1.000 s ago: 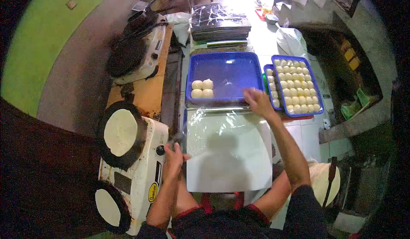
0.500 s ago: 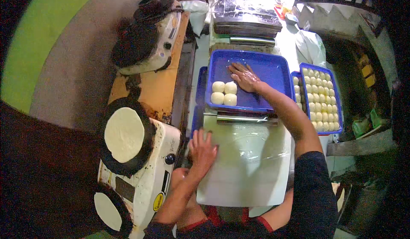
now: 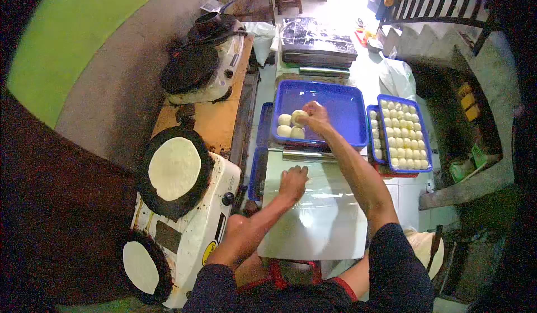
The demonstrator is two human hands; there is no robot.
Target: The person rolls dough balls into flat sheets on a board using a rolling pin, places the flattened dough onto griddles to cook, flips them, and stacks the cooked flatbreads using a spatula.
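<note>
My right hand is in the blue tray, with its fingers closed around a pale dough ball. The other dough balls sit beside it in the tray's near left corner. Over the shiny white work surface is my left hand, its fingers loosely apart and pointing forward, holding nothing. A metal rod lies between that surface and the tray.
Flat dough rounds lie on two black griddles at left. Farther back stand more burners. To the right, a blue tray holds rows of dough balls. A dark stack and a second metal rod are behind the tray.
My right hand has gone from flat on the tray bottom to gripping a dough ball at left. My left hand has moved right, over the white surface. The camera view has shifted.
</note>
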